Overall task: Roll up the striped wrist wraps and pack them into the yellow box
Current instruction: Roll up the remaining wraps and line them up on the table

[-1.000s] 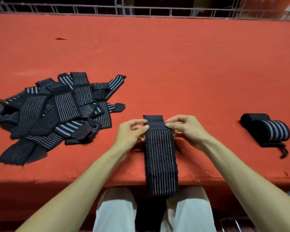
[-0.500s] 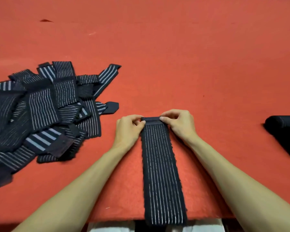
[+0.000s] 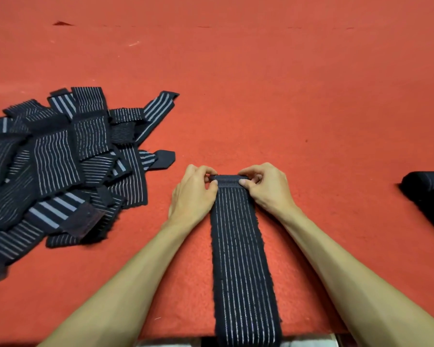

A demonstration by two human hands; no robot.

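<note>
The wrist wrap [image 3: 241, 259] is a long, flat band of dark navy, almost black elastic with thin pale stripes running along its whole length and slightly fuzzy side edges. It lies straight on the red desk [image 3: 273, 101], from the near edge, where its near end hangs over and leaves the picture, away towards the middle. Its far end is turned over into a small tight fold or first turn of a roll, a plain dark strip without clear stripes.

Both hands are at that far end. The left hand [image 3: 193, 194] is on the wrap's left side and the right hand [image 3: 267, 189] on its right side. Each has its fingers curled, pinching the folded end between thumb and fingertips, with the thumbs pressing on its near face. The heels of both hands rest on or just above the desk beside the band, and the forearms run back along either side of it.

To the left, near the left hand but not touching it, lies a loose pile of wraps [image 3: 60, 166], unrolled and crossing each other at many angles. Some have fine stripes, some broader grey ones, and several show plain dark tab ends.

Well apart to the right, cut off by the frame edge, lies a dark rolled bundle [image 3: 429, 194]. Its pattern is too dim to tell.
</note>
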